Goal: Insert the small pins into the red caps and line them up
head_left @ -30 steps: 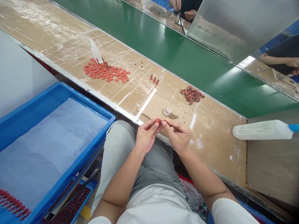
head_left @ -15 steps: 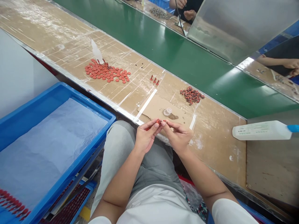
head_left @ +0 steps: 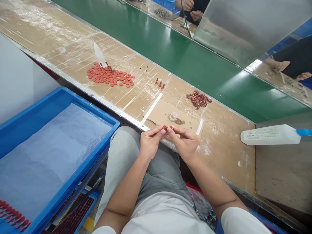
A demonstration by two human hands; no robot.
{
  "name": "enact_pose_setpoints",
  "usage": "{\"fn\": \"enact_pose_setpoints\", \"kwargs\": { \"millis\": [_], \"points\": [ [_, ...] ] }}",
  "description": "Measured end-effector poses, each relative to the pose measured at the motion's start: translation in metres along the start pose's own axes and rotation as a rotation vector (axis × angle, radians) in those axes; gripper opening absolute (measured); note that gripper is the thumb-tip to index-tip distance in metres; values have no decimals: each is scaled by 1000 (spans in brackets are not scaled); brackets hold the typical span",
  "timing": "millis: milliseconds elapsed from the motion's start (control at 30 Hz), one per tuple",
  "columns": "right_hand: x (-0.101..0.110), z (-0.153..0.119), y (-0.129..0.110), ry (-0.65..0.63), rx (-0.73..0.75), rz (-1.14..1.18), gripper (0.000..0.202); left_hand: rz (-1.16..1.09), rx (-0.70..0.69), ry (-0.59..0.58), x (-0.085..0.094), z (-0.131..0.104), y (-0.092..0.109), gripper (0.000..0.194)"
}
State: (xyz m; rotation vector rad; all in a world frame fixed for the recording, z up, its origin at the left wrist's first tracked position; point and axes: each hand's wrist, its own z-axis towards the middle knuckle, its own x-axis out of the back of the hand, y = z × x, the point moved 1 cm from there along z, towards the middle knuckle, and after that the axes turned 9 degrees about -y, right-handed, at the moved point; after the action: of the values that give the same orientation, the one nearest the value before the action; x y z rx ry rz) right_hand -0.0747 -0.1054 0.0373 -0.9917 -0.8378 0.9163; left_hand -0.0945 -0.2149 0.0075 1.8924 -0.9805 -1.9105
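Observation:
Fingertips meet over the table's front edge. My left hand (head_left: 149,141) pinches a small red disc base (head_left: 164,127). My right hand (head_left: 185,142) is closed on a small dark-and-red figure (head_left: 171,127) that touches the base; the fingers partly cover both. Just beyond them a small clear cup (head_left: 173,116) stands in a wet brown patch on a cardboard sheet (head_left: 161,110). To the right of it lies a pile of small red-and-black figures (head_left: 198,99). Left of the sheet stand 3 figures on bases (head_left: 160,84). Farther left spread many red discs (head_left: 109,76).
A white pointed piece (head_left: 99,53) stands among the discs. A blue tray (head_left: 117,122) with a pale liner and rows of red pieces sits at left. A white bottle with blue cap (head_left: 271,134) lies at right. Beyond the green belt (head_left: 168,39), other people's hands work.
Both hands keep their pinch at nearly the same place, with the base and figure still together. The view has shifted slightly. A co-worker's hand at the far right has moved.

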Motion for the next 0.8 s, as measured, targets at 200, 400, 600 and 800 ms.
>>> {"fn": "enact_pose_setpoints", "kwargs": {
  "millis": [200,400,600,800],
  "points": [
    [0,-3,-1,44,-30,47,15,36,-23,18,-2,-1,-3,27],
    [-2,-2,-3,56,-46,60,15,-2,-14,26,-2,-1,-6,27],
    [-3,-3,-4,71,-73,72,18,-30,4,25,-3,-1,-5,27],
    [-4,-2,-4,68,-100,66,20,-24,4,38,-3,-1,-6,27]
  ]
}}
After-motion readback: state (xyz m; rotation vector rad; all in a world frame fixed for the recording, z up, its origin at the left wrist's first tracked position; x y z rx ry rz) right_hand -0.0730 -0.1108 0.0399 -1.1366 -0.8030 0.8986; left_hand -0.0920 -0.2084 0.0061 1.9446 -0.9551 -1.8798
